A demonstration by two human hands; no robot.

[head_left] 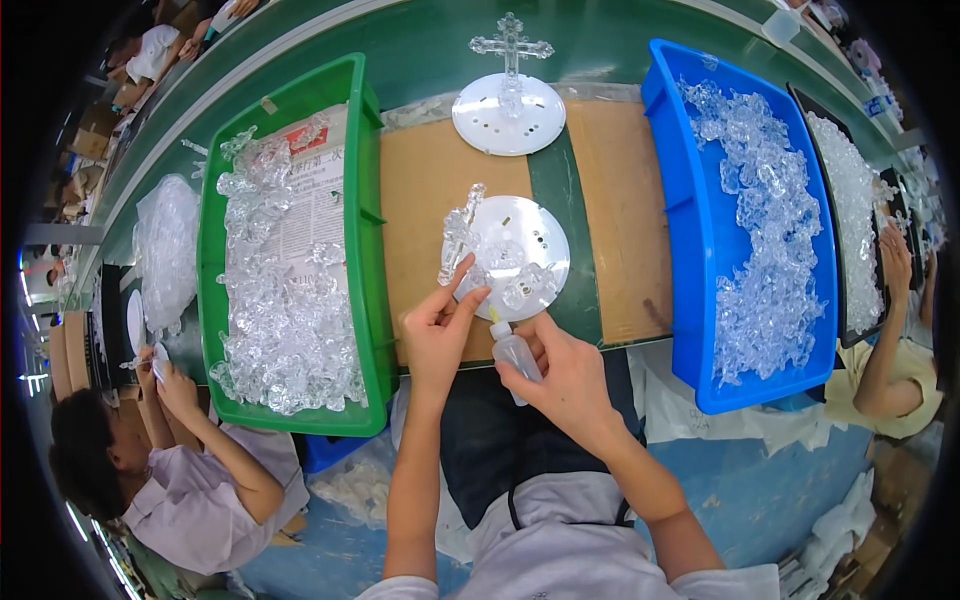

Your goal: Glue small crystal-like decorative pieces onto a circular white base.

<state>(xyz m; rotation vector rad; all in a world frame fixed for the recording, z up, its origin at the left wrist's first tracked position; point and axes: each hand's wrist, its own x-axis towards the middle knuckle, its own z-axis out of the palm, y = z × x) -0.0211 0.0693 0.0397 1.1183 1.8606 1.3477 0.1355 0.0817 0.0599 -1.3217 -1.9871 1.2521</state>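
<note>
My left hand (438,322) pinches a clear decorated cross (459,240), which leans over the left side of a round white disc (548,225). Small clear pieces (526,288) lie on that disc. In my right hand (568,378) is a small translucent squeeze bottle (515,357), its yellowish tip pointing up at the disc's near edge, close to my left fingertips. Whether the tip touches the cross cannot be made out. Farther back, another clear cross (511,44) stands upright on a second white disc (482,125).
A green bin (372,300) of clear parts on newspaper stands at left, a blue bin (690,330) of clear parts at right. Cardboard (415,180) covers part of the green table. Beyond the blue bin is a black tray (862,335) of clear pieces. Co-workers sit on both sides.
</note>
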